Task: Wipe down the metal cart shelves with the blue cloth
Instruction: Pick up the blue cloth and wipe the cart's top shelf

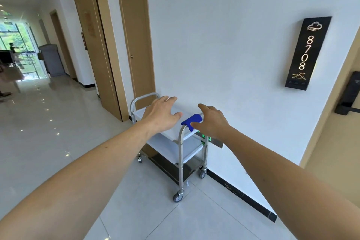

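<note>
A three-shelf metal cart (pixel 181 154) on castors stands against the white wall in a corridor. A blue cloth (pixel 191 120) is draped over the cart's near handle bar. My right hand (pixel 211 120) is stretched out with fingers spread, its thumb at the cloth's near edge, not closed on it. Over the top shelf hovers my left hand (pixel 162 114), palm down, fingers apart and holding nothing. The cloth's far side is hidden behind my right hand.
A tan door (pixel 136 31) with a blue sign stands behind the cart. A black room plate (pixel 306 52) reading 8708 hangs on the wall at right. The glossy tiled corridor (pixel 48 119) runs off to the left, with a grey bin (pixel 51 59) and a person far down it.
</note>
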